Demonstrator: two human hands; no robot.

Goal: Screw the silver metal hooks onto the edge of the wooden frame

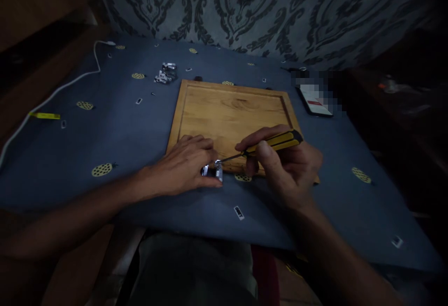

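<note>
My left hand is closed on a small shiny metal hinge at the near edge of a wooden board. The fingers rest on the board and the thumb lies along the hinge's near side. In my right hand is a screwdriver with a yellow and black handle. Its thin shaft slants down to the left, and the tip meets the metal piece. Whether the tip sits in a screw is too small to tell.
Several similar metal pieces lie beyond the board's left corner, with a tiny screw nearby. A phone lies at the right. A white cable with a yellow tag runs along the left of the blue patterned cloth.
</note>
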